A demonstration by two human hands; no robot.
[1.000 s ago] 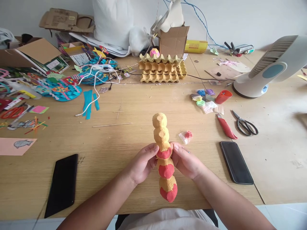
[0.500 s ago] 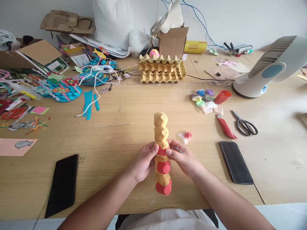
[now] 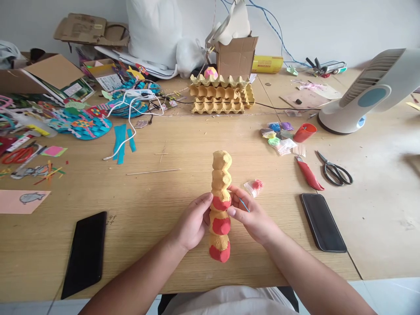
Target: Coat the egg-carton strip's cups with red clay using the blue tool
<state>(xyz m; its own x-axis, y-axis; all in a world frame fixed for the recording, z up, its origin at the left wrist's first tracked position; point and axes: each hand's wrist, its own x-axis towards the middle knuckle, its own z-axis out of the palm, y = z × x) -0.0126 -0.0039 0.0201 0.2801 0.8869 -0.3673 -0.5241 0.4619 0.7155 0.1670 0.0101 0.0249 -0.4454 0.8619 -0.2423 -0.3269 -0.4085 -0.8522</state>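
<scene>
Both hands hold a strip of yellow egg-carton cups (image 3: pixel 221 175) upright in front of me over the wooden table (image 3: pixel 170 197). Its lower three cups are capped with red clay; the upper ones are bare. My left hand (image 3: pixel 193 221) grips the strip's left side with fingers curled round it. My right hand (image 3: pixel 251 216) pinches the right side at the topmost red cup, and a thin blue stick shows between its fingers.
A small bag of red clay (image 3: pixel 254 186) lies just right of the strip. Phones lie at left (image 3: pixel 85 253) and right (image 3: pixel 323 222). Further right are a red cutter (image 3: pixel 308 173), scissors (image 3: pixel 334 171), a red cup (image 3: pixel 305 132), clay bags and a fan (image 3: pixel 370 92). Egg trays (image 3: pixel 219 94) and paper crafts fill the back.
The strip has been raised and tipped more upright, its lower end drawn away from me. My right thumb has shifted up along the topmost red cup.
</scene>
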